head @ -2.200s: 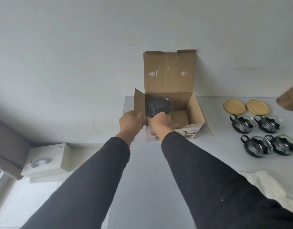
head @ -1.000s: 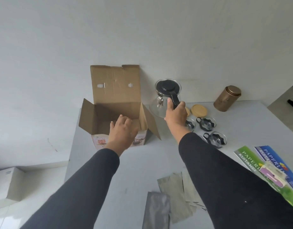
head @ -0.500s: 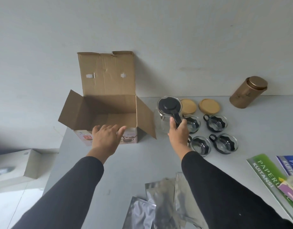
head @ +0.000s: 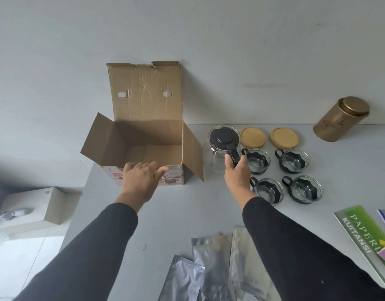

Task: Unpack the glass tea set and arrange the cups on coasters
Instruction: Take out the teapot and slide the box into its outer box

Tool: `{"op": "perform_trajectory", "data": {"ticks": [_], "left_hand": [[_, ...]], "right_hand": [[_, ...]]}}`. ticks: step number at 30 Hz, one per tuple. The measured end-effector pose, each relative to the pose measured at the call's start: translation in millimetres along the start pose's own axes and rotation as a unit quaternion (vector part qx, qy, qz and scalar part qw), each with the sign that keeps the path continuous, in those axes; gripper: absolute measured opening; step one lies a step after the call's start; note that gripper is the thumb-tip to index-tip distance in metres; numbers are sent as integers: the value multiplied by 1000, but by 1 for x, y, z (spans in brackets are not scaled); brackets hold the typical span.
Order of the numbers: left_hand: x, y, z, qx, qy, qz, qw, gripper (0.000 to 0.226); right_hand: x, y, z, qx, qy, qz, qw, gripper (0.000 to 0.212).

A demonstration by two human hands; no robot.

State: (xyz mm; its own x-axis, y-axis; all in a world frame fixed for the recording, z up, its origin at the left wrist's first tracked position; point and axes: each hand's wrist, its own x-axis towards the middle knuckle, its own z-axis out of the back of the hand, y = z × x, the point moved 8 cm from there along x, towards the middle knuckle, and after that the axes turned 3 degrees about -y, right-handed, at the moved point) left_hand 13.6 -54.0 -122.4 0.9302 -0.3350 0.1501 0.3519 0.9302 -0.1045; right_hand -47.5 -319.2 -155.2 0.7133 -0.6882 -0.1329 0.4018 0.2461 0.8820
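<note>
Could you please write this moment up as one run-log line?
right hand: grips teapot handle, beside box | left hand: open, at box front | cups: four on table, off coasters

Plain white wall behind grey table; pale floor lower left, possibly tiled, brightly lit.

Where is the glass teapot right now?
The glass teapot stands on the table, between the open cardboard box and the glass cups, its handle in the right hand.
</note>
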Motion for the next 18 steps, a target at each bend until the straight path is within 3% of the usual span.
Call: {"op": "perform_trajectory", "data": {"ticks": [2,6,8,10,13,15,18], "left_hand": [[0,-1,1,12,13,2,1000,96],[0,-1,0,32,62,16,997,60],[-1,1,0,39,79,15,996,56],[-2,5,-1,43,86,13,995,57],[-5,8,4,44,94,10,995,60],[-8,6,15,21,52,10,998,60],[-14,28,52,-38,-105,48,993,36]], "right_hand": [[0,2,2,-40,12,-2,999,35],[-5,5,5,-91,12,-6,996,42],[-9,6,6,-117,1,-3,993,43],[-14,11,12,-150,-30,10,988,48],[-32,30,30,-175,-139,36,974,46],[-48,43,31,-153,-174,45,972,36],[-74,52,-7,-154,-101,-1,983,42]]}}
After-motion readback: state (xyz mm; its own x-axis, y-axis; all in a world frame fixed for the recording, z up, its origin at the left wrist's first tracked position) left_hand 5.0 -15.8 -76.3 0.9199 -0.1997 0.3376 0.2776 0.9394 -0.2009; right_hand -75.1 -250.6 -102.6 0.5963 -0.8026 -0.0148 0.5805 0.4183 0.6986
